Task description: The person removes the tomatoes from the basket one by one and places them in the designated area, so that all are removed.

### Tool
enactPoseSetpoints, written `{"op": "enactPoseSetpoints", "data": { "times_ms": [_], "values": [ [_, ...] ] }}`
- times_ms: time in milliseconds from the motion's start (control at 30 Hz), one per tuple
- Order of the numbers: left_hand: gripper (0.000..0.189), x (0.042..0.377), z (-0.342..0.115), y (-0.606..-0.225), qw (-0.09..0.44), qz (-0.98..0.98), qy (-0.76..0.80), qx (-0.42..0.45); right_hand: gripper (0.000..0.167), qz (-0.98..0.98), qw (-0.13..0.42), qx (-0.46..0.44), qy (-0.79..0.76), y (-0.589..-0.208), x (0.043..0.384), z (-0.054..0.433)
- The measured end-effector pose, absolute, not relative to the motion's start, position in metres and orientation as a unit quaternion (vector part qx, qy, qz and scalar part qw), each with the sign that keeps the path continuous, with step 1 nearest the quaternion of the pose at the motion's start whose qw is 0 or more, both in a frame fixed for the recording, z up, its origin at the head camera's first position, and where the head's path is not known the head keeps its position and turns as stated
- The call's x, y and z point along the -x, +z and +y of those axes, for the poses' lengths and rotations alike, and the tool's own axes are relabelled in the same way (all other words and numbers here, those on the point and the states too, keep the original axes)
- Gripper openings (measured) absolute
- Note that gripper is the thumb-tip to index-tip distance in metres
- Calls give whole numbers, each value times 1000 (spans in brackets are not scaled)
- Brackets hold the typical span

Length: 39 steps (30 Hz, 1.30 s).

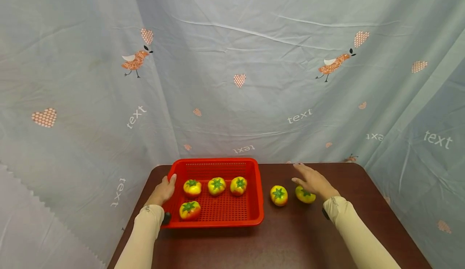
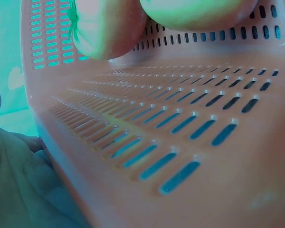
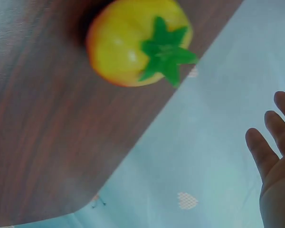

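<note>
R hand (image 1: 315, 181) fingers spread, empty; fruit (image 1: 306, 197) on worktop (image 1: 290, 236), near thumb, behind fingertips. L hand (image 1: 162, 191) at basket (image 1: 214, 223) rim, can't tell if fingers grip. I'd draw R fingers back, wrap 'em round fruit's sides.

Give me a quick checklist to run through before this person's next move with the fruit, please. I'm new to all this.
1. Right hand free: ok, fingers extended, holding nothing.
2. Fruit within easy reach: ok, it seems; in the head view the hand partly covers the rightmost fruit.
3. Room in the red basket: ok, four fruits inside, bare floor at front right.
4. Basket held firmly: cannot tell; the left hand is at its left side, but its grip is unclear.
5. All fruit in the basket: not ok, the rightmost fruit and its neighbor lie on the table.
</note>
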<state>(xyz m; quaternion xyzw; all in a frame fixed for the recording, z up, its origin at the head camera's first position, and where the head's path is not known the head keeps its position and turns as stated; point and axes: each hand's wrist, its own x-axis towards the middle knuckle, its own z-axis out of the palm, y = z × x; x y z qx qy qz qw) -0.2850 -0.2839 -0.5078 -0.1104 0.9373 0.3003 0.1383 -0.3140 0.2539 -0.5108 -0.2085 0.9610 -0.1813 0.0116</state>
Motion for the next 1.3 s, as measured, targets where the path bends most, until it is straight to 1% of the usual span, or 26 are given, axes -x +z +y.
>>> {"op": "enactPoseSetpoints", "data": {
  "times_ms": [233,333,533,800,1033,1100,1300],
  "values": [
    [90,284,-284,-507,143,937,299,113,60,956,-21,226,-184,-491,319,239],
    [89,284,-285,-507,143,935,302,114,59,950,-36,246,-190,-482,321,226],
    [89,284,-286,-505,143,935,304,116,60,940,-50,276,-194,-471,324,201],
    [88,283,-287,-504,142,935,304,114,62,939,-43,285,-190,-470,326,182],
    [90,284,-287,-504,147,934,304,116,62,935,-53,302,-179,-469,327,166],
    [89,284,-287,-504,148,933,306,117,62,936,-46,303,-176,-468,326,159],
    [88,283,-284,-502,147,932,307,121,62,928,-45,331,-163,-466,324,139]
  ]
}}
